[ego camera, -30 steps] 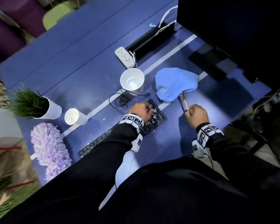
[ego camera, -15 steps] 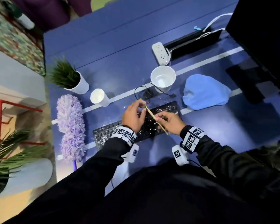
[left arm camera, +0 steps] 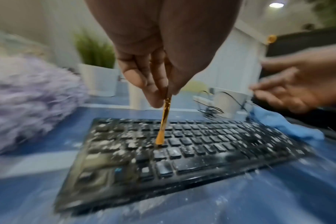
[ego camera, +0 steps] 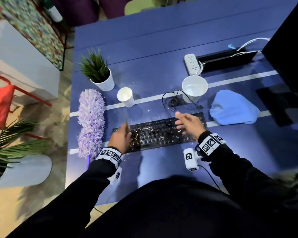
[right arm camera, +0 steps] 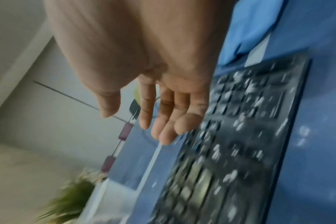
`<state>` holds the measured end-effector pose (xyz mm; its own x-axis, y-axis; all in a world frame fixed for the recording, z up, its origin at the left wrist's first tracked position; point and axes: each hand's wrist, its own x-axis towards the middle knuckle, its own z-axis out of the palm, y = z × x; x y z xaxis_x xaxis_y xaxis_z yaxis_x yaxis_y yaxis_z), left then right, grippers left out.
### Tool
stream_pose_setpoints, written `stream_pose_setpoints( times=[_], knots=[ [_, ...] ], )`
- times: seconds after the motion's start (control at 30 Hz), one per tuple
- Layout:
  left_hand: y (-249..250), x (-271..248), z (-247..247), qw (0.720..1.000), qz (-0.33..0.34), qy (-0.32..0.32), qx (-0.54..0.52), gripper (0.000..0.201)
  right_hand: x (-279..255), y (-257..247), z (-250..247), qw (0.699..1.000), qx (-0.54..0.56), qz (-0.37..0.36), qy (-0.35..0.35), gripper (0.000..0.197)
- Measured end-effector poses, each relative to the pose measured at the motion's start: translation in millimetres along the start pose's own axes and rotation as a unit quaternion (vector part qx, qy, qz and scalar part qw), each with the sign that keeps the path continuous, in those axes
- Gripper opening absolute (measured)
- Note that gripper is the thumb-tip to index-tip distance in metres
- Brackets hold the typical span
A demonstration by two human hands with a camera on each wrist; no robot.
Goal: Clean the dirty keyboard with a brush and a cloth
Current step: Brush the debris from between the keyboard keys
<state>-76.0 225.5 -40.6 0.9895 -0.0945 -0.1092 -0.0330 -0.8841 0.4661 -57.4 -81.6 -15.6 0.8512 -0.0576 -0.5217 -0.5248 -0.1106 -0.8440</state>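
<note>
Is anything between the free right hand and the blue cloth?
Nothing visible. The right hand hovers open over the keyboard's right end, and the blue cloth lies just beyond that end on bare desk.

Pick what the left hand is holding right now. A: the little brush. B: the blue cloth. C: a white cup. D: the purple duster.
A: in the left wrist view the left hand pinches the brush, its tip down on the keyboard; the cloth, duster and cups lie untouched.
</note>
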Motion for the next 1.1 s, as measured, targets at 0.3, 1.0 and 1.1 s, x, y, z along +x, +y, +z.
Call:
stream_pose_setpoints(
  times=[0.3, 1.0, 1.1],
  knots=[
    [-48, -33, -8, 0.977, -0.127, 0.094, -0.140, 0.017, 11, 58, -67, 0.946, -0.197, 0.090, 0.241, 0.039],
    [-65, -19, -5, 0.761, -0.329, 0.042, -0.558, 0.013, 37, 34, -85, 0.958, -0.076, 0.185, 0.205, 0.091],
    [-61, -25, -4, 0.787, -0.316, 0.034, -0.529, 0.018, 35, 25, -98, 0.952, -0.073, 0.186, 0.231, 0.088]
  ],
)
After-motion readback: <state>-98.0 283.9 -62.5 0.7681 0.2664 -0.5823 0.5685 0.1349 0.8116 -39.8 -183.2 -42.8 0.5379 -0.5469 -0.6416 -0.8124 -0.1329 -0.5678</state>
